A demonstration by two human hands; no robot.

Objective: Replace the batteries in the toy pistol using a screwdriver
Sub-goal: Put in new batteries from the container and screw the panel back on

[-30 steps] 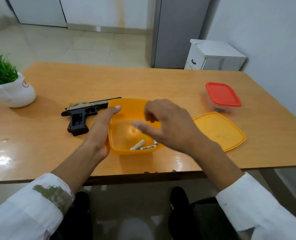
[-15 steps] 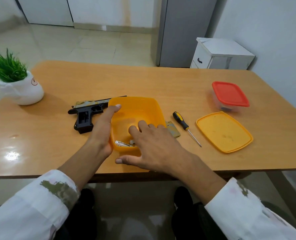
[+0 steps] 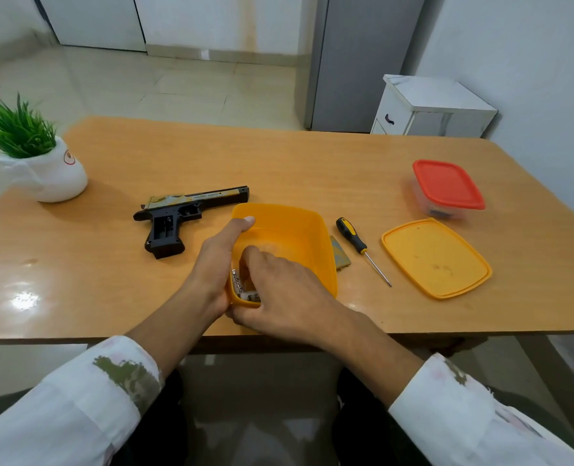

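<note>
Head view, the only one: the step in hand looks like picking batteries (image 3: 237,281) out of the orange tub (image 3: 299,230), which sits at the middle of the tabletop's near edge. The left hand (image 3: 213,264) lies flat against the tub's left wall w/ a straight digit along the rim, bracing it and holding nothing. The right hand (image 3: 285,297) reaches over the near wall, fingers dipped into the near-left corner where the batteries lie and thumb outside. Can't tell whether it has one pinched yet, since the fingertips are hidden. The toy pistol (image 3: 178,216) lies left of centre on its side, grip toward the near edge and barrel end just beside the tub's far-left corner. The grip looks open, so the cover is prob. already off. A small flat plate (image 3: 341,258) sits btwn the tub and the screwdriver (image 3: 352,235), likely that cover. To do it well: keep the left hand pressing so the light tub doesn't skid. Trap one battery against the wall and take it by its middle, not its ends. Lift straight up, clear of the rim. Check +/- ends before carrying it to the grip.
</note>
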